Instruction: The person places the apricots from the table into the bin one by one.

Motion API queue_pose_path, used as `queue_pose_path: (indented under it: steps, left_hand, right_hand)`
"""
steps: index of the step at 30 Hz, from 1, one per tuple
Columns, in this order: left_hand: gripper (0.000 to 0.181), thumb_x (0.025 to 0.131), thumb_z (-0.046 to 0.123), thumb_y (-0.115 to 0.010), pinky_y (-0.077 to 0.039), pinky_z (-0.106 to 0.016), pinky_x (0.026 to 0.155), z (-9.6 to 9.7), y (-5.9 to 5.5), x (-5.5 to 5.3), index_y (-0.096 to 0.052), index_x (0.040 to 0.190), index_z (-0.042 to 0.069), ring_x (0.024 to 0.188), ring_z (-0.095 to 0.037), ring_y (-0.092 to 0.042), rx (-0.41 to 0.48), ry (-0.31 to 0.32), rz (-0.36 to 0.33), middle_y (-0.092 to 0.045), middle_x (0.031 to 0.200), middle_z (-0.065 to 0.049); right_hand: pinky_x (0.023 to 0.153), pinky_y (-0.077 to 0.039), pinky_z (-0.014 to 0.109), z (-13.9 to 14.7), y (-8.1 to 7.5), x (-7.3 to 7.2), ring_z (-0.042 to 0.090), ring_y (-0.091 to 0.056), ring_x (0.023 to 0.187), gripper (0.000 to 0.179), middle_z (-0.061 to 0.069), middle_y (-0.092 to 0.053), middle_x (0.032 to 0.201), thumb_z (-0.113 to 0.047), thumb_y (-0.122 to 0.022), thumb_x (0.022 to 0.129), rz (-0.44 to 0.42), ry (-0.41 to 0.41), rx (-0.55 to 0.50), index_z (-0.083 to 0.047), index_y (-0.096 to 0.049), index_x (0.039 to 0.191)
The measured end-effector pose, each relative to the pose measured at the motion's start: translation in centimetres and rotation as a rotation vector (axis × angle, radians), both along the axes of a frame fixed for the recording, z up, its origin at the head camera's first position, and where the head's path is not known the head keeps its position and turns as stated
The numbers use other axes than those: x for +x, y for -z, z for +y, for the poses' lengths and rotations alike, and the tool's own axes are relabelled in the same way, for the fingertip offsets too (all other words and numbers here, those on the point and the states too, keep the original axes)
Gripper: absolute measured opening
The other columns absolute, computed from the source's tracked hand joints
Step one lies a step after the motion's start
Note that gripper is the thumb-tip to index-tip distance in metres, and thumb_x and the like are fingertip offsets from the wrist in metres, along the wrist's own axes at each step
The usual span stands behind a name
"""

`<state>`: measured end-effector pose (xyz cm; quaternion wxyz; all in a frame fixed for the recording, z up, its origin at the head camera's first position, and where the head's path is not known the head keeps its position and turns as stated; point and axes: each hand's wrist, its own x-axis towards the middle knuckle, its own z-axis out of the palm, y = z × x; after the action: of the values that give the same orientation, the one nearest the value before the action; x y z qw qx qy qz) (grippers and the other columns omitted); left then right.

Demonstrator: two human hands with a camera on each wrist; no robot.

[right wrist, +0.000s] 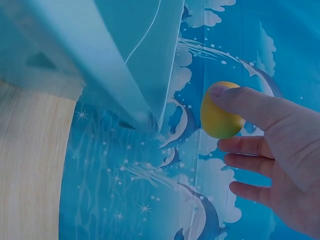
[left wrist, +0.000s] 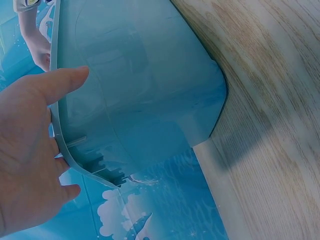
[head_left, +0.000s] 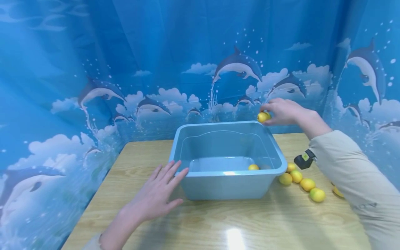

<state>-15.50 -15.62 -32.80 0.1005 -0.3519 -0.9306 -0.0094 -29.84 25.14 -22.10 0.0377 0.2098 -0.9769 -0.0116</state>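
A light blue plastic tub [head_left: 218, 185] stands on the wooden table. Above its far right corner my right hand [head_left: 282, 111] holds a yellow lemon [head_left: 263, 117]; the right wrist view shows the thumb pressed on this lemon [right wrist: 220, 112], which has a greenish lower side. My left hand [head_left: 159, 192] is at the tub's near left corner, its fingers extended by the rim. In the left wrist view the left hand [left wrist: 35, 145] lies along the tub's rim, fingertips partly hidden behind it. Inside the tub another lemon [head_left: 253, 167] shows above the near rim.
Several lemons [head_left: 307, 184] lie on the table [head_left: 200, 225] to the right of the tub, and one more lemon [head_left: 337, 191] is partly hidden by my right sleeve [head_left: 353, 180]. A blue dolphin-print curtain [head_left: 175, 52] hangs behind and beside the table.
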Motion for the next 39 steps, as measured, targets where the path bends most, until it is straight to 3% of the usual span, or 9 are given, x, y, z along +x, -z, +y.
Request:
queue_pose_path:
  steps: [11,21,39]
  left_hand:
    - [0.086,0.084,0.046,-0.064,-0.015,-0.053,0.110,0.2,0.1,-0.1,-0.017,0.150,0.018,0.139,-0.031,-0.013,0.002,0.005,-0.020,-0.012,0.154,-0.012]
    - [0.086,0.083,0.046,-0.064,-0.015,-0.054,0.109,0.2,-0.2,-0.2,-0.018,0.150,0.017,0.139,-0.032,-0.014,0.008,0.007,-0.011,-0.013,0.154,-0.012]
    - [0.087,0.083,0.047,-0.064,-0.013,-0.054,0.109,0.1,0.1,-0.1,-0.017,0.150,0.017,0.139,-0.032,-0.014,0.001,0.004,-0.015,-0.012,0.154,-0.012]
  right_hand:
    - [0.081,-0.046,0.052,-0.6,0.4,-0.1,0.034,-0.052,0.104,0.046,0.016,-0.056,0.114,-0.032,-0.071,0.081,-0.022,0.010,0.013,-0.009,-0.059,0.119]
    - [0.083,-0.045,0.055,0.7,0.3,0.7,0.036,-0.051,0.107,0.044,0.016,-0.055,0.117,-0.031,-0.070,0.082,-0.013,0.023,0.005,-0.009,-0.060,0.119]
    - [0.076,-0.047,0.052,5.2,4.0,5.0,0.037,-0.054,0.098,0.039,0.015,-0.059,0.107,-0.026,-0.070,0.082,0.088,-0.023,-0.033,-0.004,-0.063,0.113]
